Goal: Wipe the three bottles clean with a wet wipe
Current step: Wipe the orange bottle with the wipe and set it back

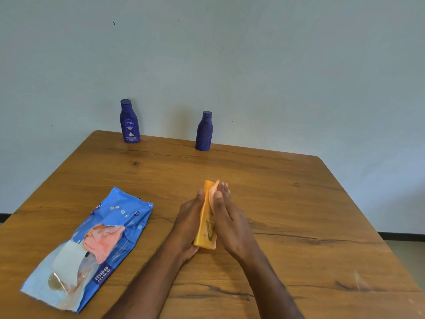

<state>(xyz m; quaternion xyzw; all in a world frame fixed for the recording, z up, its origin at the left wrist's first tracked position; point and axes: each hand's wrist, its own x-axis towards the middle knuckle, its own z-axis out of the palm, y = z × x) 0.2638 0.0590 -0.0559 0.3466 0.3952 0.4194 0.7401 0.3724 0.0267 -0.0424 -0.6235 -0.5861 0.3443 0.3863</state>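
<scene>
An orange bottle (205, 229) lies lengthwise between my hands above the middle of the wooden table (287, 203). My left hand (187, 223) grips its left side, thumb on top. My right hand (226, 217) presses a pale pink wet wipe (212, 192) against the bottle's upper right side with fairly straight fingers. Two dark blue bottles stand upright at the table's far edge: one with a Nivea label (129, 122) on the left, one turned label-away (204, 132) near the middle.
A blue wet-wipe pack (115, 217) lies flat at the front left, flap open, with a pink wipe (103, 240) sticking out of it. A pale wall stands right behind the table's far edge.
</scene>
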